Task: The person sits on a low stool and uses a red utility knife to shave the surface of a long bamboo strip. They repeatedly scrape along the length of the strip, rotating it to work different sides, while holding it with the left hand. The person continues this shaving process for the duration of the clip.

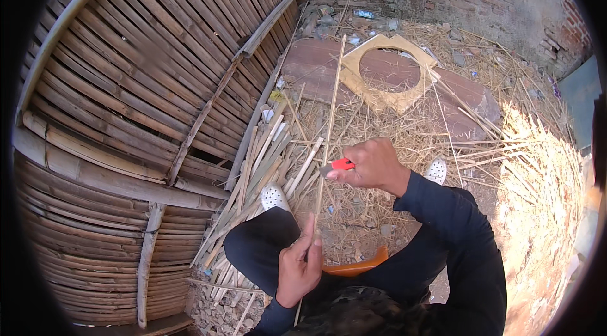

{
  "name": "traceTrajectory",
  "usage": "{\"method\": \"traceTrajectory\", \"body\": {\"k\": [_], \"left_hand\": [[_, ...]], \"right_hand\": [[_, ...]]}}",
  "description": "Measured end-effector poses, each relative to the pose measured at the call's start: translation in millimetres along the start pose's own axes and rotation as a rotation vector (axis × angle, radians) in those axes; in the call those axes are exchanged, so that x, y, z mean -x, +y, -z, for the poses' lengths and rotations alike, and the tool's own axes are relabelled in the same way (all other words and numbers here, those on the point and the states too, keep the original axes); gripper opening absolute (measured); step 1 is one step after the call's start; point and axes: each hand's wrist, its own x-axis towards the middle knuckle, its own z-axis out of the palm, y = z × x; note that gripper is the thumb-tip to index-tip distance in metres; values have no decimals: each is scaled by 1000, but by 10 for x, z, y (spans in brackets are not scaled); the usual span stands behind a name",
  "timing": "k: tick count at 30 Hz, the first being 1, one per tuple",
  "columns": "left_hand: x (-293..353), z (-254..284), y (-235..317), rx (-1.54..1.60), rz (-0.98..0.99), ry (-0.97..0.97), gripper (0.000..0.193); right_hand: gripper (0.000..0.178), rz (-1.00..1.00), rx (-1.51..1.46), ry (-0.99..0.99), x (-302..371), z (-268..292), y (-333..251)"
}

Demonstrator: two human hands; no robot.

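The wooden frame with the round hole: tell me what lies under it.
The wooden frame rests on a reddish-brown board, which shows through the round hole, with straw around its near edge. Whatever lies directly beneath the frame's own wood is covered.

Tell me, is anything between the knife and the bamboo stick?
Nothing visible. The right hand holds the red-handled knife right against the thin bamboo strip, while the left hand grips the strip lower down.
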Motion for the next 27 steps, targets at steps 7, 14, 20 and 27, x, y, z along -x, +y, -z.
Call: {"method": "traceTrajectory", "body": {"k": [7, 14, 20, 27], "left_hand": [[10, -6, -51, 14, -16, 8, 46], [100, -3, -70, 3, -38, -8, 44], [150, 32, -94, -9, -29, -11, 45], [237, -25, 94, 40, -116, -104, 47]], "right_hand": [[61, 66, -6, 0, 61, -36, -176], [65, -34, 42, -47, 5, -53, 26], [67, -98, 76, 89, -161, -7, 412], [59, -10, 23, -16, 27, -75, 86]]}}
